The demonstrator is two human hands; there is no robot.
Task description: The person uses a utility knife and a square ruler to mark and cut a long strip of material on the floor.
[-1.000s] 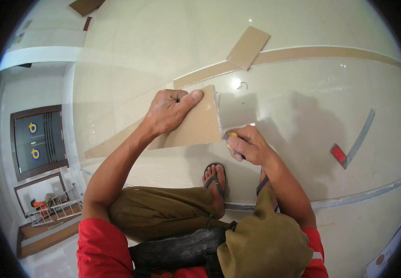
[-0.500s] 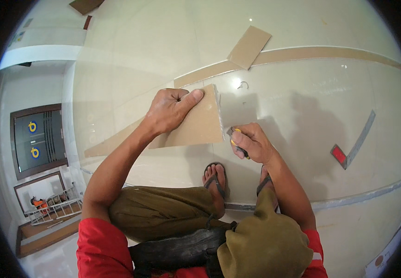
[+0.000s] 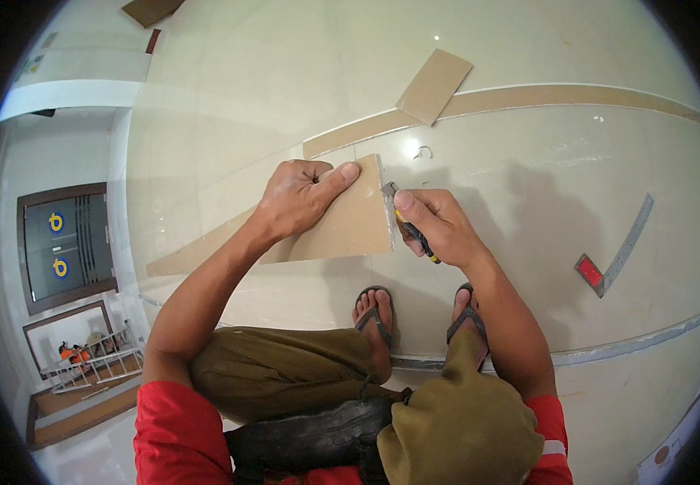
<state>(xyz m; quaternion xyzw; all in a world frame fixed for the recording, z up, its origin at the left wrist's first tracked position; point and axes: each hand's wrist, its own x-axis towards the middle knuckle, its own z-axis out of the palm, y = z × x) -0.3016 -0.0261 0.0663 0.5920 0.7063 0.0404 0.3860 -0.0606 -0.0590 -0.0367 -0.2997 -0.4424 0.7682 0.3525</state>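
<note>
My left hand [image 3: 301, 194] is closed on a brown board [image 3: 334, 230], its thumb pressed on the face near the top; the board has a rough white right edge and extends back toward the lower left. In my right hand [image 3: 430, 218] is a yellow-and-black utility knife [image 3: 419, 242], whose grey tip is at that white edge, a little below the top corner. My feet in dark flip-flops [image 3: 374, 319] show below the board.
Behind the board, a long brown strip [image 3: 511, 99] lies on the glossy floor under a small brown offcut [image 3: 435, 85]. A square ruler with red stock [image 3: 590, 272] lies at the right. At the left are a glass door [image 3: 67, 242] and a metal ladder [image 3: 95, 364].
My right hand with the knife has moved up along the board's right edge from near its lower corner. The board has shifted slightly, still in my left hand.
</note>
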